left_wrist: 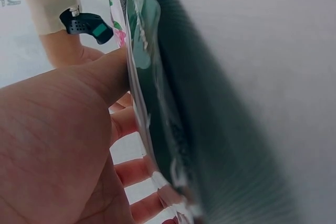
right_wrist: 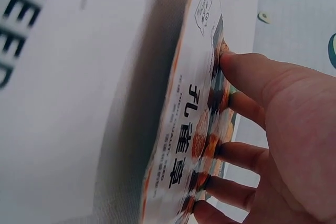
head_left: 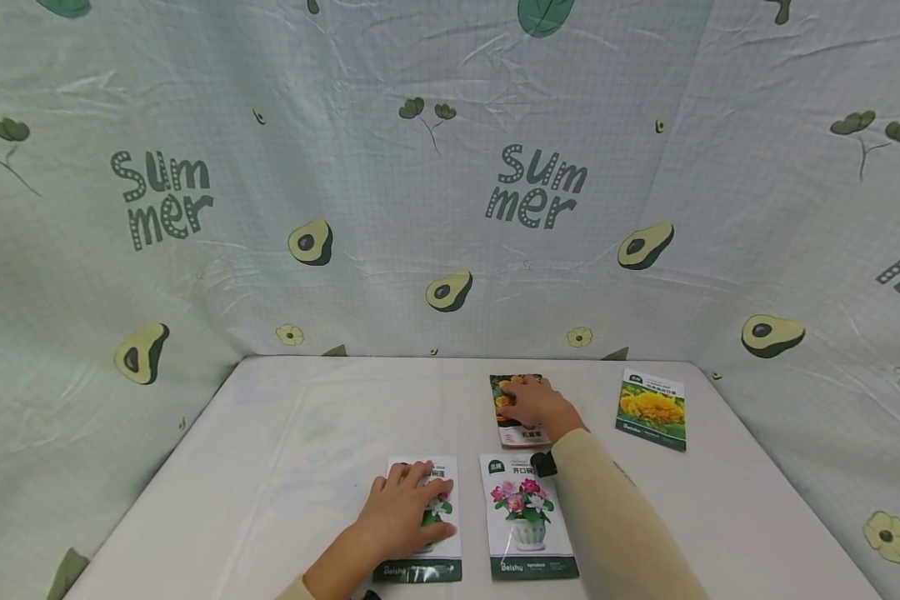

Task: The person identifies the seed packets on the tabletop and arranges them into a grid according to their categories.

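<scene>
Under the spread right hand (head_left: 534, 404) lay an orange-flowered packet (head_left: 512, 434), long axis pointing away; the left hand (head_left: 399, 518), also spread, rested on a white packet (head_left: 440, 552).

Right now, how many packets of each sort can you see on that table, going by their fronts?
White, potted-flower packets: 2, one under the left hand
Orange-flower packet: 1, under the right hand
Yellow-flower packet: 1
Total in view: 4
</scene>
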`<move>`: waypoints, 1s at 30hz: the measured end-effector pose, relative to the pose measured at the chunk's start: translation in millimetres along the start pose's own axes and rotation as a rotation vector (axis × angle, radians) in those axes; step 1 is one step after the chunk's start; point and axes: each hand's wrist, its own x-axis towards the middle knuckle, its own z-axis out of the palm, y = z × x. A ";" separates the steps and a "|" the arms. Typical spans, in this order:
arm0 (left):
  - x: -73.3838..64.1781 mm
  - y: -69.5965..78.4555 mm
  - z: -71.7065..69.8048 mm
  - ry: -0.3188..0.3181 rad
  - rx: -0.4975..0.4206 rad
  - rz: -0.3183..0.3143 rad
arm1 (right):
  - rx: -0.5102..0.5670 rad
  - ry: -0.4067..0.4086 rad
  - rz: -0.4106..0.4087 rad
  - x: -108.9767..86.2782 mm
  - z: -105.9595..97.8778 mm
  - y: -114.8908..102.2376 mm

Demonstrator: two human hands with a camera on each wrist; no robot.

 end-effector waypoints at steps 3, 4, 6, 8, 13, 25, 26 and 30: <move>-0.6 1.8 -2.7 -0.014 -0.001 -0.004 | 0.002 -0.004 0.002 0.8 1.0 -1.4; -0.6 2.2 -3.2 -0.018 0.000 -0.006 | 0.004 -0.003 0.001 1.1 1.2 -1.8; -0.7 2.7 -3.6 -0.023 0.003 -0.008 | 0.010 -0.001 -0.003 1.7 1.8 -2.5; -0.6 3.3 -4.0 -0.021 0.005 -0.007 | 0.010 0.000 -0.009 2.1 2.2 -3.4; -1.3 4.2 -5.5 -0.015 0.007 0.002 | 0.002 -0.002 -0.024 2.1 3.5 -4.9; -0.4 1.4 0.4 -0.001 0.002 0.006 | -0.012 -0.012 -0.025 1.4 3.0 -13.1; -0.6 1.2 0.3 0.001 0.006 0.011 | -0.012 -0.013 -0.025 1.0 3.1 -14.1; -0.8 0.3 0.8 -0.001 0.003 0.012 | 0.002 -0.018 -0.019 0.1 4.3 -18.0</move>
